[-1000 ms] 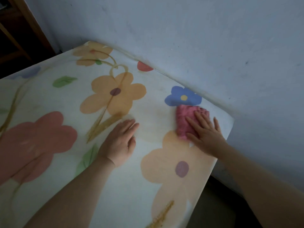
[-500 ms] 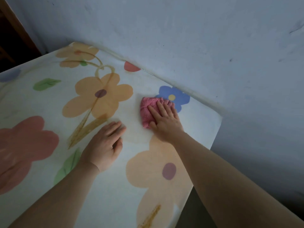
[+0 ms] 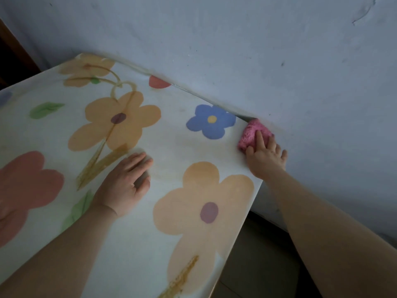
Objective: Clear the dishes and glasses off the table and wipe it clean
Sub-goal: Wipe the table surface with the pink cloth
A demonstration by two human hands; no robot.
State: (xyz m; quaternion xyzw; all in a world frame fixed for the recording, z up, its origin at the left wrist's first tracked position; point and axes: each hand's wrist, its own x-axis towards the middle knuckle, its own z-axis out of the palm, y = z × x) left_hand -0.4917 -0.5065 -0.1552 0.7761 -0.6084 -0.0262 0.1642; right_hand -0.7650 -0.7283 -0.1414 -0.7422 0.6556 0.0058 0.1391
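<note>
On one table [image 3: 171, 145], right hand [image 3: 266, 161] presses one pink cloth [image 3: 249, 134].

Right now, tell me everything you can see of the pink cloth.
The cloth is pink and fluffy, like terry or microfibre, and bunched into a small wad. It lies at the far right corner of the table, against the wall. The right hand presses on it, fingers over its near side, so part is hidden.
</note>
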